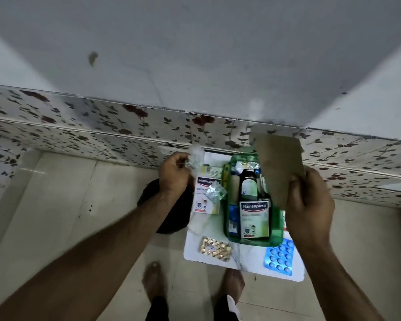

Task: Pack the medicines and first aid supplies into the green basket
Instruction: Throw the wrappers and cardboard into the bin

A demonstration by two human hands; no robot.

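The green basket (278, 232) stands on a white board (248, 258) on the floor. Inside it are a dark syrup bottle (248, 184), a Hansaplast box (254, 218) and a blue pack (233, 218). My right hand (309, 205) holds a brown paper envelope (279, 167) over the basket's right side. My left hand (175, 173) grips a crumpled clear plastic wrapper (196, 156) left of the basket. Beside the basket lie a second Hansaplast box (205, 196), a silver blister strip (214, 192), a gold capsule strip (215, 247) and a blue tablet strip (279, 257).
A dark round object (171, 205) lies on the floor under my left forearm. A floral-tiled wall (102, 128) runs behind the board. My bare feet (154, 281) stand on the pale floor tiles just in front of the board.
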